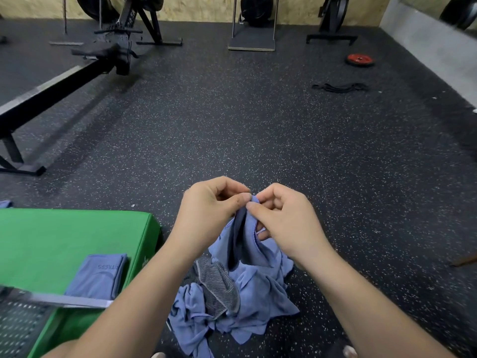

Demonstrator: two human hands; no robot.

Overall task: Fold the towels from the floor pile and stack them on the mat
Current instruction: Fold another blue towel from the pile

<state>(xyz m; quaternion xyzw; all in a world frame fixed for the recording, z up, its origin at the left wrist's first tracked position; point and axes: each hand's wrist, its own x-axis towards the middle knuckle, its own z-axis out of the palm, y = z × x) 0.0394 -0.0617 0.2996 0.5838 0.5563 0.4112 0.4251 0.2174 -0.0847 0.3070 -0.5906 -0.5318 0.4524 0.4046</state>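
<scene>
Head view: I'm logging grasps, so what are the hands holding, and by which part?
The left hand and right hand both pinch one blue towel at its top edge, close together; the rest hangs toward the floor pile.

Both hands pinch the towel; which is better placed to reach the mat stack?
Probably left. Both the left hand and right hand pinch the blue towel, but the green mat with its folded towel lies on the left side.

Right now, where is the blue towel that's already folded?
In the head view, the folded blue cloth towel lies at the lower left on the green padded mat, left of the crumpled pile of blue and grey towels on the floor.
</scene>
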